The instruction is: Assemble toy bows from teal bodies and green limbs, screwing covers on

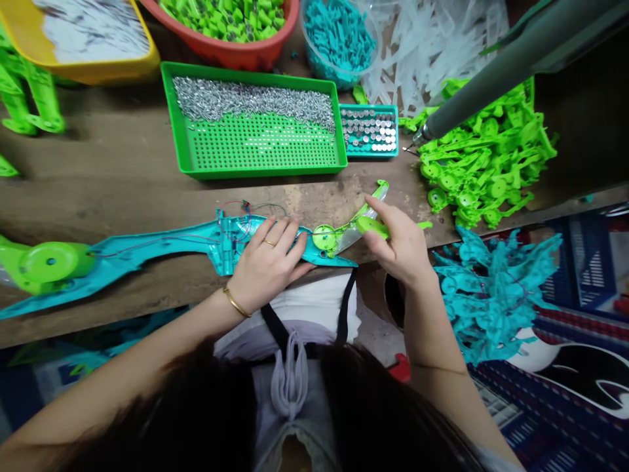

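Observation:
A long turquoise plastic shell (162,240), curved like a toy bow, lies along the table's near edge with thin wires running over it. My left hand (270,255) holds its middle, fingers on top and thumb along the near side. At the shell's right end sits a green round-ended arm (325,238) with a clear plastic strip (350,236) beside it. My right hand (400,242) grips a separate green plastic piece (372,227) just above that strip, index finger extended. Another green disc-shaped part (54,262) is at the shell's left end.
A green tray (260,172) of screws and a small teal tray (371,155) of metal discs stand behind. A screwdriver (442,121) hangs at right over piled green parts (481,164). Turquoise shells (491,288) are heaped at right. Tubs (221,49) line the back.

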Demonstrator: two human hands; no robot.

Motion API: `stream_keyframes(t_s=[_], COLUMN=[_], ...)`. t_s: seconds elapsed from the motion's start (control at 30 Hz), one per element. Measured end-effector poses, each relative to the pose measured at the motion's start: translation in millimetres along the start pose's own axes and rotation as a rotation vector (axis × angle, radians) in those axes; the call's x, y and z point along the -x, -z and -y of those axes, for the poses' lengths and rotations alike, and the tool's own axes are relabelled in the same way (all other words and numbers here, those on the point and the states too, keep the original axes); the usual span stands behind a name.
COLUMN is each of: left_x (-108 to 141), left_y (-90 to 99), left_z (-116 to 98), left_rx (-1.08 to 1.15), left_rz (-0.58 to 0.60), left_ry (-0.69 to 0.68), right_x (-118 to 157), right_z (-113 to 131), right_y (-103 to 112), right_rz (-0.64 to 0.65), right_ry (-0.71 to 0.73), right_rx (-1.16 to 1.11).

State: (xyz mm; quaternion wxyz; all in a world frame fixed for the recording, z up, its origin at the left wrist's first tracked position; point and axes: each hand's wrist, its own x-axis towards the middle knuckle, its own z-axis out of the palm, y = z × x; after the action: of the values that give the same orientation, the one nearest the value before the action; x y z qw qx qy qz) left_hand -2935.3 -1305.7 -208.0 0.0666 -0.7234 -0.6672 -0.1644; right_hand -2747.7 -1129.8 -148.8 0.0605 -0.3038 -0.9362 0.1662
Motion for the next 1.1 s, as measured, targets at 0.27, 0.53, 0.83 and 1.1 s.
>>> stream_keyframes(t_s=[0.27, 0.53, 0.83, 1.1], left_x=[0, 3, 2, -2], left_y=[-2.0, -6.6, -3.9, -0.5], left_z=[-1, -1, -2, -2], left_rx=[-0.007, -0.028, 0.061, 0.148], left_rz=[-0.041, -0.068, 0.041, 0.065], left_ry=[-0.018, -0.015, 0.046, 0.075], right_x=[1, -3, -4, -4], right_z=[26, 32, 30, 30], right_y=[-2, -5, -9, -11], right_rz=[0.246, 0.389, 0.342, 0.328], right_ry=[0.051, -0.028, -0.016, -0.026], right_rx=[-0.101, 0.021, -0.012, -0.031])
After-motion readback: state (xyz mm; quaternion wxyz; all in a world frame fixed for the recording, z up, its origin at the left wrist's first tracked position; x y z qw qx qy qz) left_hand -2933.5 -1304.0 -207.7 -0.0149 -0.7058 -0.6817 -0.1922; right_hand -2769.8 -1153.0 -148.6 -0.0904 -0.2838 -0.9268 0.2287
